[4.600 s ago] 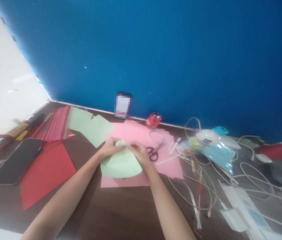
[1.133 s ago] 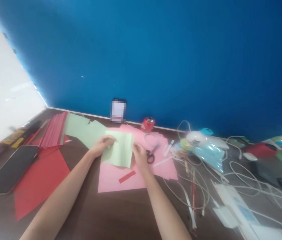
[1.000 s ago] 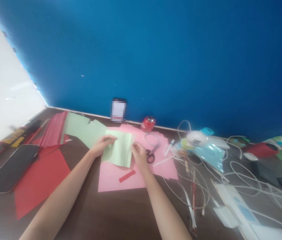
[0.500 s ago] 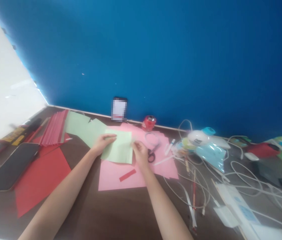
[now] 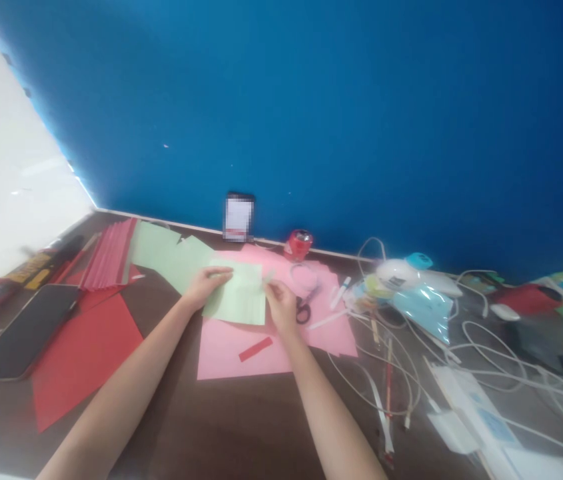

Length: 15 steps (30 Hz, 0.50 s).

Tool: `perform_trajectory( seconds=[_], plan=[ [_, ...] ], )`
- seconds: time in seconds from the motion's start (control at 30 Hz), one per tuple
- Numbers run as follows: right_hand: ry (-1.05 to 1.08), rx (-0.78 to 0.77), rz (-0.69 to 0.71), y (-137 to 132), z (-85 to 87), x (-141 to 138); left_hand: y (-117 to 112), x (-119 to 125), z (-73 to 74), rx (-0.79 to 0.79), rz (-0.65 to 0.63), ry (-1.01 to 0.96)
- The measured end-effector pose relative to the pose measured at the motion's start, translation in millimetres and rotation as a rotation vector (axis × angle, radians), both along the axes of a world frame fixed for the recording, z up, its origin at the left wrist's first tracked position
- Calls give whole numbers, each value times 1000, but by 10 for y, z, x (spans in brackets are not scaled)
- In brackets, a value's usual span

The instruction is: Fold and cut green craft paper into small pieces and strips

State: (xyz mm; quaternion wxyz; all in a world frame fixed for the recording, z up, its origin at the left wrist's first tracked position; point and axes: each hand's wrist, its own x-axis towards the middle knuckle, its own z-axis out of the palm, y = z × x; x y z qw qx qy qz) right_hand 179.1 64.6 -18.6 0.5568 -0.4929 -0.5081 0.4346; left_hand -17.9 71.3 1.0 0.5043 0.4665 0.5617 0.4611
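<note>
Moved: pale-green rectangular paper sheet, curled up earlier, opened out pretty flat over smooth pink paper
Left hand: pinching the sheet's left side
Right hand: by its right edge, can't tell if gripping
Clutter: skinny red paper strip below, loop-handled black scissors crowding the right wrist

Sheet over paper layer, hands at its left and right sides. Strip on layer, before sheet. Scissors on layer, right of right hand. Phone far left on worktop, beside card; pleated paper behind. Power strip front right. Wall behind everything.
</note>
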Motion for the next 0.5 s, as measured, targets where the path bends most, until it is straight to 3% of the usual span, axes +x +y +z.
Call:
perform_trajectory(
  seconds=[0.5],
  plan=[
    [90,-29,30,36,-20,4,12,-2,-31,5,9,5]
  ],
)
